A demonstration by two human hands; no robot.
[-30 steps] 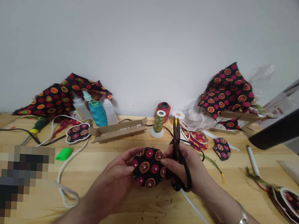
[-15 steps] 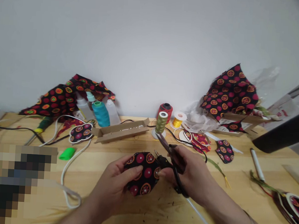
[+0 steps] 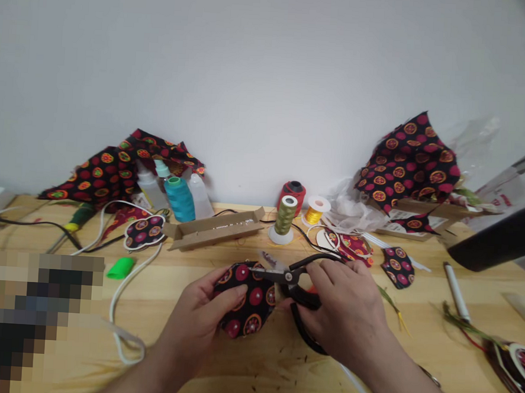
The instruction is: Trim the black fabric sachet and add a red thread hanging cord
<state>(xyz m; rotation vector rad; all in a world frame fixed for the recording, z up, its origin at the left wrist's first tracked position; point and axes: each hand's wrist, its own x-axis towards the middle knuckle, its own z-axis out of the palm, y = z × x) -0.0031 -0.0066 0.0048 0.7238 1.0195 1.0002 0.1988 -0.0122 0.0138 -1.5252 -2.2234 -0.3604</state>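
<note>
Fabric piece (image 3: 247,299): edge faceted, clasped in left hand (image 3: 197,317); scissors (image 3: 284,276) gripped in right hand (image 3: 346,314), blades open at rim

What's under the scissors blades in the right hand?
The blades of the scissors lie over a black fabric piece with red circles, held by the left hand. The fabric directly beneath the blades is covered, so that part cannot be seen.

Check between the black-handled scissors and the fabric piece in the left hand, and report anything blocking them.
Nothing visible stands in the way: the blades of the black-handled scissors, held in the right hand, already reach over the upper edge of the round patterned fabric piece. The left hand grips that piece, its thumb below the blades.
</note>
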